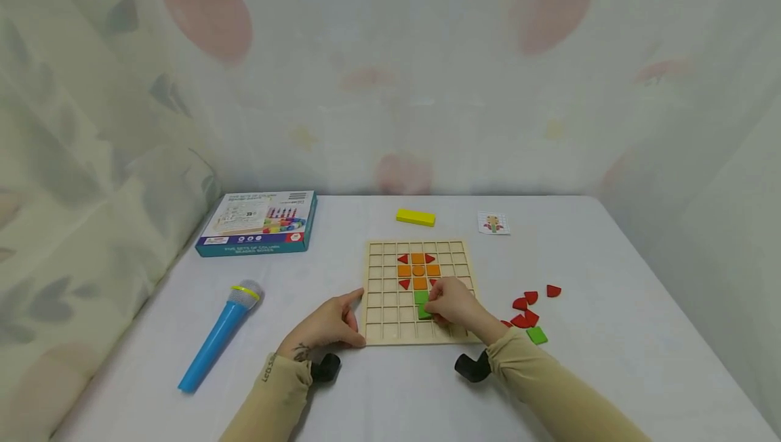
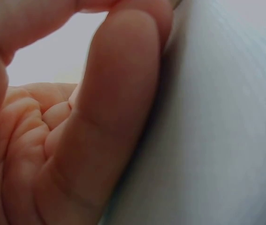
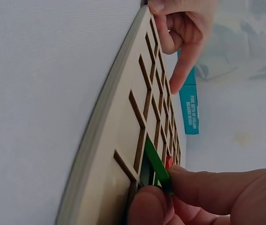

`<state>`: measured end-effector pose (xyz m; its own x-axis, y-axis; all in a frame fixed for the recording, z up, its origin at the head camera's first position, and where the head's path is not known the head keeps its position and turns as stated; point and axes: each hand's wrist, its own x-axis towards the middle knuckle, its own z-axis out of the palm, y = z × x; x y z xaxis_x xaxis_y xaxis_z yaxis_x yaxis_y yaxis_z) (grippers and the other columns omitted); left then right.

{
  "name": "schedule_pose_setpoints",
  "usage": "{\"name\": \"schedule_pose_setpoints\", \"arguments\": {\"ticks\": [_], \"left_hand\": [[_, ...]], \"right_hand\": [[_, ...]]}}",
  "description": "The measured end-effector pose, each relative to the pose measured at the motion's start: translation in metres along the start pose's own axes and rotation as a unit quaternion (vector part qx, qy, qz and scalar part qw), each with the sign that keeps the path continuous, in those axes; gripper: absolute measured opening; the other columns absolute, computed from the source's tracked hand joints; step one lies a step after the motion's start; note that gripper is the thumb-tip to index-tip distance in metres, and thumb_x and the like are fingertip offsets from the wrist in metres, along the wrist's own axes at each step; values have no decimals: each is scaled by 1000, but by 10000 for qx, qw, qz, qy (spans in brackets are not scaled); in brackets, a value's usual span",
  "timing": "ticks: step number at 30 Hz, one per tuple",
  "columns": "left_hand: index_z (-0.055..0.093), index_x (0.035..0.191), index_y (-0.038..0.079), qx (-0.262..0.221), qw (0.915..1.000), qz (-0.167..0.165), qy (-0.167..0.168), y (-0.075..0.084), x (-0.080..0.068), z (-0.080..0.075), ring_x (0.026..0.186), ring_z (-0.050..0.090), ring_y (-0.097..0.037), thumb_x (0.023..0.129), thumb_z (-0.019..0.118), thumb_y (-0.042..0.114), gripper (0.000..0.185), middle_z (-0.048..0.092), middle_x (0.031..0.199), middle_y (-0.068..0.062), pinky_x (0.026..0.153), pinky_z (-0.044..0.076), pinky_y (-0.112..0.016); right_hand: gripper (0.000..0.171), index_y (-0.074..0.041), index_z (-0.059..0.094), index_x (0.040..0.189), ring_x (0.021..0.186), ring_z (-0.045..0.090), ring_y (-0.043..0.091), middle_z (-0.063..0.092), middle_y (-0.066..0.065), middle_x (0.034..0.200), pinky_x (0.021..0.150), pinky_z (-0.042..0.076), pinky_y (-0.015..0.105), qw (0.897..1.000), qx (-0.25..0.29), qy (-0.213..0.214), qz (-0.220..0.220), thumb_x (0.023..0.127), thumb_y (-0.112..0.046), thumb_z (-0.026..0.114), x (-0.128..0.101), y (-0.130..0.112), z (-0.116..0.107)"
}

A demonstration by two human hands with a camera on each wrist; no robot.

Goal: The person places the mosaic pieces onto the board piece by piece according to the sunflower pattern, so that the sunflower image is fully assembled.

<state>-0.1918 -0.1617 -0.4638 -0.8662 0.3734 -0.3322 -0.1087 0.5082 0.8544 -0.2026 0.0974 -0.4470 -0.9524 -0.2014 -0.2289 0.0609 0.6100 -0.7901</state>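
On the bench (image 1: pixel 610 374), near its front edge, sits the wooden grid board (image 1: pixel 381 323), and both of my hands are on it. Right hand (image 1: pixel 453 305) pinches a green square tile (image 3: pixel 157 164) between thumb and fingertips; the wrist view shows it tilted on edge, half into a cell, not seated. It's going in just below another green tile (image 1: pixel 420 296), under the orange-and-red flower pattern (image 1: pixel 417 270).

Left hand (image 1: pixel 326 325) lies loose against the board's left edge, forefinger stretched along it, gripping nothing, so it's only bracing.

Risks as I see them:
- Tile is canted. Pushing down at this angle could jam it on a grid rib or pop it out of the pinch.
- My fingers hide the cell from the head view, so I can't confirm which column it's in; one cell off breaks the stem line.
- Left hand's brace is light. A hard sideways push from the right could slide the board and jostle the seated pieces.
- Right sleeve hangs near the loose red pieces (image 1: pixel 526 310) and spare green tile (image 1: pixel 537 335); a wrist sweep could scatter them.
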Motion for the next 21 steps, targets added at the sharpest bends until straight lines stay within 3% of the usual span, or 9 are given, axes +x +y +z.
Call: {"name": "schedule_pose_setpoints", "arguments": {"ticks": [11, 16, 21], "left_hand": [[25, 138, 12, -70, 10000, 41, -54, 2, -2, 1, 52, 47, -14, 53, 80, 9, 101, 52, 63, -5, 46, 39, -26], [25, 138, 11, -58, 9999, 86, -56, 1, -2, 1, 52, 47, -14, 53, 80, 9, 101, 52, 63, -5, 46, 39, -26], [25, 138, 11, 39, 10000, 46, -6, 0, -1, 0, 52, 48, -15, 53, 80, 10, 101, 53, 65, -6, 47, 39, -26]], "right_hand": [[13, -6, 56, 68, 42, 45, 12, 49, 3, 54, 41, 38, 23, 9982, -511, 248, -204, 74, -11, 66, -7, -6, 0], [12, -6, 58, 77, 48, 47, 14, 52, 5, 62, 45, 39, 26, 9962, -654, 578, -27, 75, -15, 64, -17, -5, -32], [18, -4, 58, 85, 55, 49, 15, 53, 6, 71, 48, 40, 27, 9891, -1148, 890, 252, 76, -18, 64, -39, 13, -75]]}}
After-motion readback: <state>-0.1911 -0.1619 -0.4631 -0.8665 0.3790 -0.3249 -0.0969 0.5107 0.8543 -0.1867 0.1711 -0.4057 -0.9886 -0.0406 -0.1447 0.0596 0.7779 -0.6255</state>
